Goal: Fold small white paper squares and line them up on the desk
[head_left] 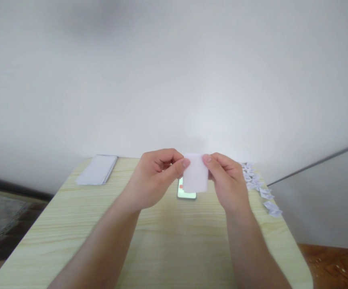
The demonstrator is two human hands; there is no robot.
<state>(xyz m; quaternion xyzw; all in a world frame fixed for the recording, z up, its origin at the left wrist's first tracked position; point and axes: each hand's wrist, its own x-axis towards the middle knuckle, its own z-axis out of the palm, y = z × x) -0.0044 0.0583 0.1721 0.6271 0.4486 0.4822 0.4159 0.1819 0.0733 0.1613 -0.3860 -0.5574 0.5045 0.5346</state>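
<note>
A small white piece of paper [195,176], which looks folded, is held up above the table between my two hands. My left hand [160,172] pinches its upper left edge between thumb and fingers. On the other side my right hand [226,176] grips the upper right corner, thumb in front and fingers behind. Beneath the paper lies a phone [187,196] with a lit screen, partly covered by the paper. Several small folded paper pieces [254,184] lie in a row along the table's right edge, some hidden behind my right hand.
A stack of white paper sheets [98,170] lies at the back left of the light wood table [174,241]. A pale wall [174,80] rises right behind the table. Wooden floor [336,265] shows at the lower right.
</note>
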